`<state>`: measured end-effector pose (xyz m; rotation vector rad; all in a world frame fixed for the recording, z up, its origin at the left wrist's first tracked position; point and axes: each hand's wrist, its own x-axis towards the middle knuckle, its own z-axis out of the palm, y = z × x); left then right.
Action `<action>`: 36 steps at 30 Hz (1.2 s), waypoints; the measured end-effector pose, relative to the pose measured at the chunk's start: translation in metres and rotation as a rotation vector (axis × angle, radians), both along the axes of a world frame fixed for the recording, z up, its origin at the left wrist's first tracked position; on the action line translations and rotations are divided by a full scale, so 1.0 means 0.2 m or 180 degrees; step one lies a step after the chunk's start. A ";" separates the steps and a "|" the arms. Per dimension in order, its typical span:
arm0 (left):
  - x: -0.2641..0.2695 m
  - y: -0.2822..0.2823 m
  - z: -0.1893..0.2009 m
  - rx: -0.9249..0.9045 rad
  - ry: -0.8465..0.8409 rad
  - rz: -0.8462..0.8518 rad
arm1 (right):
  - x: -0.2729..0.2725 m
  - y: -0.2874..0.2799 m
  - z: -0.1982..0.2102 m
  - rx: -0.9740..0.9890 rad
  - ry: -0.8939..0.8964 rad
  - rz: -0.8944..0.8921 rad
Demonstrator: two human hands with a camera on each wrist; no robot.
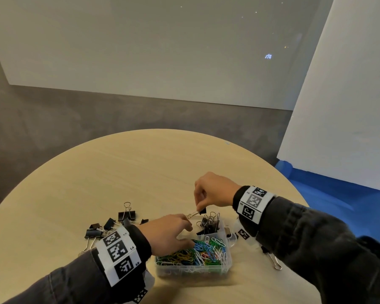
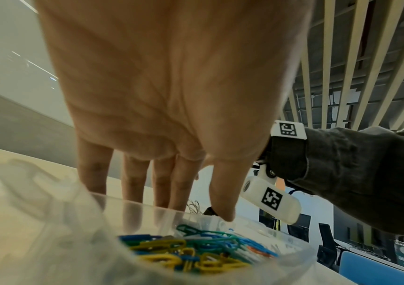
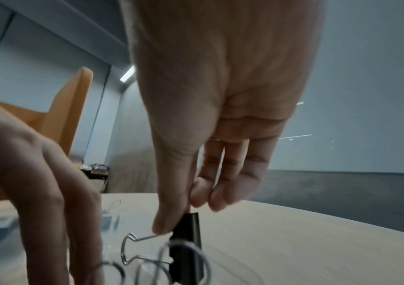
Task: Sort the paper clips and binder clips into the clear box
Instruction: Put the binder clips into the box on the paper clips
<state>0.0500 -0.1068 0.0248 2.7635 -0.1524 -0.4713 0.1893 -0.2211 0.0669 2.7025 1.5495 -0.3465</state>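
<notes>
On the left of the round tabletop (image 1: 123,163), I see a loose cluster of black binder clips (image 1: 110,224) lying well in from the left edge. My left hand (image 1: 167,234) comes next, reaching over the near-left corner of the clear box (image 1: 227,263); its fingers hang fairly straight, fingertips (image 2: 223,212) down at the coloured paper clips (image 1: 198,253), and I cannot tell whether they have hold of any. The paper clips fill the box's large near compartment. The smaller far compartment holds a pile of sorted binder clips (image 1: 210,224). Just above that pile my right hand (image 1: 213,189) pinches one binder clip (image 1: 201,212) by its black body between thumb and fingers, wire handles pointing left. Right of the box, by the near right edge, another binder clip (image 1: 272,257) lies on the wood.
</notes>
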 end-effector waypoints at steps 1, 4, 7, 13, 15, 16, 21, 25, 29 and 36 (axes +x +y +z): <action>0.00 0.00 0.00 0.0000 0.0002 0.0039 | 0.00 0.00 0.00 -0.0144 -0.0107 -0.0001; 0.01 0.01 -0.01 0.0058 0.0077 0.0081 | -0.02 0.02 -0.02 -0.0627 -0.0504 0.0072; 0.01 0.01 -0.02 0.0100 0.0158 0.0041 | -0.05 0.02 -0.02 -0.0918 -0.0872 0.0120; 0.00 -0.01 -0.03 0.0049 0.0114 0.0005 | -0.07 0.00 0.00 -0.0996 -0.0987 0.0128; -0.01 -0.01 -0.02 -0.0044 0.0027 0.0010 | -0.05 -0.03 0.01 -0.0681 -0.0765 0.0018; -0.01 -0.01 -0.01 -0.0091 -0.0008 0.0014 | -0.04 -0.05 0.03 -0.0514 -0.0689 -0.0070; 0.00 -0.02 0.02 -0.0175 -0.0050 -0.0010 | 0.03 -0.24 0.10 -0.0514 -0.0432 -0.0719; 0.05 -0.07 0.06 -0.0089 0.0143 -0.0015 | 0.00 -0.34 0.01 -0.1139 0.0444 -0.1094; 0.10 -0.14 0.09 -0.0028 0.0395 -0.0050 | 0.00 -0.37 -0.12 -0.1088 0.0904 -0.1323; 0.15 -0.16 0.05 -0.0635 0.0697 0.0173 | -0.02 -0.37 -0.15 -0.0769 0.0860 -0.1075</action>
